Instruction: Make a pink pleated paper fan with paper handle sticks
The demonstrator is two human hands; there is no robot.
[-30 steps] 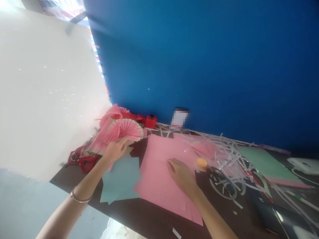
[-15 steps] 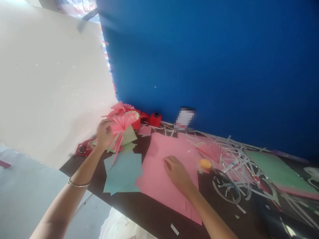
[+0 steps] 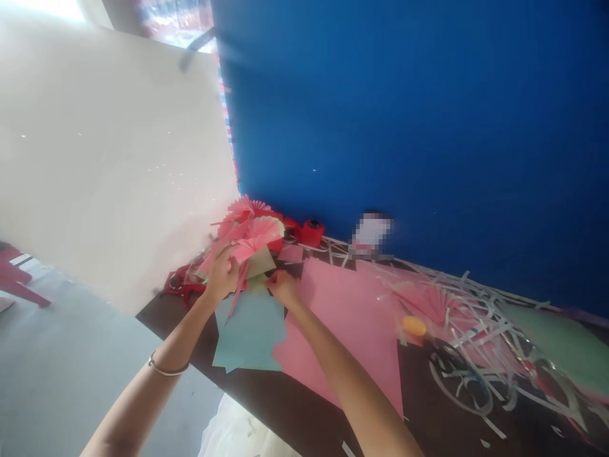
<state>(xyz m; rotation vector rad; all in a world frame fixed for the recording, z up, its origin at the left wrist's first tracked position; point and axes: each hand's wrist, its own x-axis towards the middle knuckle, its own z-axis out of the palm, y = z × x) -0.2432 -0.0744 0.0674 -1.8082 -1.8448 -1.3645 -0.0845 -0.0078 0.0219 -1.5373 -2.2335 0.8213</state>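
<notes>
My left hand (image 3: 222,276) is closed at the lower edge of a pleated pink paper fan (image 3: 259,233), its fingertips partly hidden among pink folds. Thin paper strips hang down beside that hand. My right hand (image 3: 284,289) is closed in a pinch at the edge of a small pale green sheet (image 3: 257,284), just right of the fan. Below both hands lie light blue sheets (image 3: 250,333). Under my right forearm is a large pink sheet (image 3: 354,330).
Along the wall are a red tape dispenser (image 3: 313,233) and a phone-like object with a blurred screen (image 3: 372,232). To the right lie tangled white paper strips (image 3: 476,317), a yellow oval object (image 3: 413,326), a ring-shaped roll (image 3: 459,377) and green sheets (image 3: 556,343).
My right hand has moved left and away from me, from above the pink sheet to the pale green paper. My left hand has shifted slightly lower against the fan. The view has turned a little left.
</notes>
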